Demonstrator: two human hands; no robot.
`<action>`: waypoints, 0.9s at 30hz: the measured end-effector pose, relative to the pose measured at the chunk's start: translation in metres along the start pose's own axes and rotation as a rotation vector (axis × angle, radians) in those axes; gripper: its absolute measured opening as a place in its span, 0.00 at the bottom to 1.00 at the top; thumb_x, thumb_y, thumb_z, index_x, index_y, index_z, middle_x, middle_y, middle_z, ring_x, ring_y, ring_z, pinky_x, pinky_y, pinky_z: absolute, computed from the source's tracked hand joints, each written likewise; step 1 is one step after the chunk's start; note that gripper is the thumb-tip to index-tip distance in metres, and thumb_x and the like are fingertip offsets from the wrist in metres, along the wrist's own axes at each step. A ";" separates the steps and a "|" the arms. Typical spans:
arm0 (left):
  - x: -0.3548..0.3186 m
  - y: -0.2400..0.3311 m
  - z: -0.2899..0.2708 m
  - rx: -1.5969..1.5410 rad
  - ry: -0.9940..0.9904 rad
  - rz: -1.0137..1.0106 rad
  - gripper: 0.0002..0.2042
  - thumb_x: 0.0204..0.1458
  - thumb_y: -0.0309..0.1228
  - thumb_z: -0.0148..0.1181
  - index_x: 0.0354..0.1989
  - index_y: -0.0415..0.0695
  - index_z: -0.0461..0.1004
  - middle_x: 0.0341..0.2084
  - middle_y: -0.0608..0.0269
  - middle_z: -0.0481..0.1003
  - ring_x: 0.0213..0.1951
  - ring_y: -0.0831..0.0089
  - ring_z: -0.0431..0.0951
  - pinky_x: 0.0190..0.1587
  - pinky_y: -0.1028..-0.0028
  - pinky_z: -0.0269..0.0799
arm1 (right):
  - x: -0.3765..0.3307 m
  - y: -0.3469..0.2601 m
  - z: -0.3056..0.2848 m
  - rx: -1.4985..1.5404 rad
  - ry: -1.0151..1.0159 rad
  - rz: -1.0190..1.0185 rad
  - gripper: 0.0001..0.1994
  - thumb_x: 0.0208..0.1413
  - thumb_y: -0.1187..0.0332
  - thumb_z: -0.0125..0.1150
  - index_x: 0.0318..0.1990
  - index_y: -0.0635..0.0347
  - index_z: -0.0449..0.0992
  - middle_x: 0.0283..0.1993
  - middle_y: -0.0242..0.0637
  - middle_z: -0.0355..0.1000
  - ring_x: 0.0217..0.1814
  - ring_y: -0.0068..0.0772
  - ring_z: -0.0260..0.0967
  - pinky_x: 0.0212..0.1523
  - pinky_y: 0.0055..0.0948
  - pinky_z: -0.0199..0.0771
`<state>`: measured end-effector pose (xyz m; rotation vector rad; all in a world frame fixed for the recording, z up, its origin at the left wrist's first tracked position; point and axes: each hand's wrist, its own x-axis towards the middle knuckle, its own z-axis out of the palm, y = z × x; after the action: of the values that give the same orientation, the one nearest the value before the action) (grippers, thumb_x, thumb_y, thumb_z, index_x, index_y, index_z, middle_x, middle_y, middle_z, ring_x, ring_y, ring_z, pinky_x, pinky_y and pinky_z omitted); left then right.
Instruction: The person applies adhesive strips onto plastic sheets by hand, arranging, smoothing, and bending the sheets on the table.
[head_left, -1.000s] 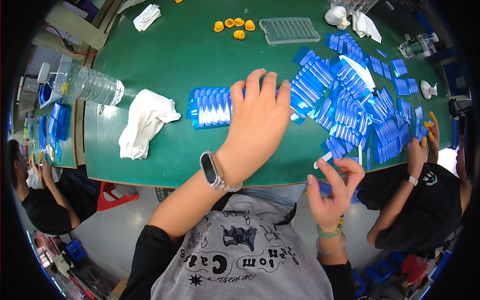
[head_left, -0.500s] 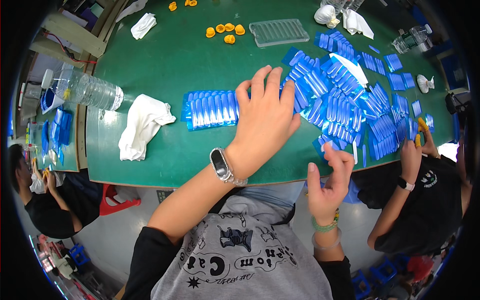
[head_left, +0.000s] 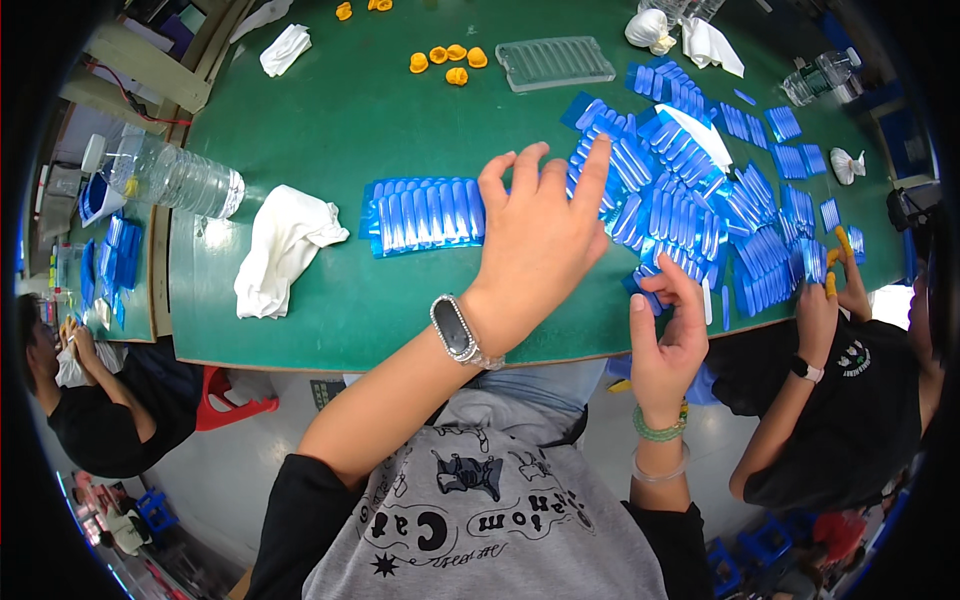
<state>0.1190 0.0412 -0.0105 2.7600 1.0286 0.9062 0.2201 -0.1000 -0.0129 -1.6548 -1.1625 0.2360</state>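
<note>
My left hand (head_left: 545, 235), with a band on its wrist, is spread above the green table, between a neat stack of blue film-covered strips (head_left: 425, 215) and a heaped pile of similar strips (head_left: 680, 215). Its index finger stretches over the pile's left side; no strip shows in its grasp. My right hand (head_left: 665, 345) is at the table's front edge, just before the pile. Its fingers are loosely bent and the thumb stands apart. Nothing shows between them, though the fingertips overlap the nearest blue strips in view.
A white cloth (head_left: 285, 250) and a clear bottle (head_left: 175, 178) lie left. Yellow finger cots (head_left: 438, 55) and a clear ribbed tray (head_left: 555, 63) are at the back. At right, a co-worker's hand (head_left: 818, 320) with yellow finger cots is beside blue strips. Another person (head_left: 100, 400) sits left.
My left hand has shifted right, off the neat stack's end, and its index finger now extends toward the pile. My right hand has moved slightly right. The co-worker's hand at right now has a blue piece by its fingers.
</note>
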 end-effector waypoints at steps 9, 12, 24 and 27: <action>0.006 -0.005 -0.001 0.028 0.029 -0.043 0.36 0.38 0.36 0.64 0.59 0.44 0.59 0.36 0.56 0.70 0.49 0.59 0.67 0.53 0.55 0.52 | -0.002 0.003 -0.002 0.084 0.028 0.043 0.18 0.50 0.82 0.56 0.51 0.66 0.70 0.39 0.37 0.68 0.40 0.25 0.65 0.44 0.23 0.65; 0.009 -0.005 0.000 0.049 0.005 -0.072 0.36 0.38 0.36 0.63 0.59 0.44 0.59 0.35 0.56 0.70 0.48 0.59 0.66 0.53 0.55 0.52 | -0.002 0.003 -0.002 0.101 0.036 0.054 0.18 0.50 0.82 0.55 0.51 0.67 0.70 0.39 0.37 0.68 0.40 0.25 0.65 0.44 0.24 0.65; -0.037 0.000 -0.054 0.090 -0.049 -0.088 0.36 0.35 0.38 0.64 0.58 0.45 0.62 0.35 0.58 0.70 0.49 0.60 0.67 0.56 0.54 0.48 | -0.033 -0.043 0.015 0.544 -0.109 0.451 0.42 0.55 0.83 0.51 0.69 0.50 0.30 0.42 0.45 0.71 0.40 0.26 0.72 0.36 0.23 0.75; -0.061 0.005 -0.078 0.104 -0.145 -0.142 0.37 0.34 0.39 0.65 0.58 0.43 0.62 0.36 0.59 0.70 0.49 0.60 0.67 0.56 0.54 0.47 | -0.047 -0.049 0.032 0.688 -0.129 0.523 0.45 0.53 0.83 0.53 0.69 0.51 0.28 0.44 0.49 0.69 0.42 0.27 0.72 0.41 0.23 0.74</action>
<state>0.0421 -0.0119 0.0245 2.7425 1.2595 0.6411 0.1476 -0.1174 -0.0039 -1.2921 -0.6019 0.9710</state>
